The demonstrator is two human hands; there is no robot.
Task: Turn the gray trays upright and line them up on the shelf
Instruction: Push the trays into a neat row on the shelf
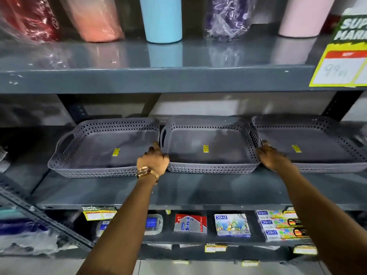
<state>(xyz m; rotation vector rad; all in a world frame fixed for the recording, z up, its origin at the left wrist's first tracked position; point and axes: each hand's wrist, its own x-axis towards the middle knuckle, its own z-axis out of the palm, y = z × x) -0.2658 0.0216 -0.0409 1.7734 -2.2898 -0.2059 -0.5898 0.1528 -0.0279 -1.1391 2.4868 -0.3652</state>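
Both arms reach forward and up from the bottom of the view, nearly straight, to the middle shelf [198, 187]. The left hand [153, 161], with a watch [146, 172] on its wrist, is curled over the near left corner of the middle tray [210, 147], fingers folded onto the rim and thumb toward the side handle slot, so it is clamped on that corner. The right hand [273, 157] grips the same tray's near right corner, fingers wrapped over the perforated wall, a ring showing on one finger. Three gray trays sit upright in a row, open sides up, each with a yellow sticker on its floor. The left tray [103, 149] touches or nearly touches the middle one at the left hand; whether a gap remains there cannot be told. The right tray [309, 143] overlaps the middle tray's right wall in this view and runs out of frame at the right. The trays sit toward the back, leaving a broad bare strip of shelf in front of them up to the front lip. Left of the left tray the shelf is open as far as the angled upright. Above, the upper shelf [158, 78] hangs well over the trays, carrying a blue tumbler [162, 18] and wrapped cups.
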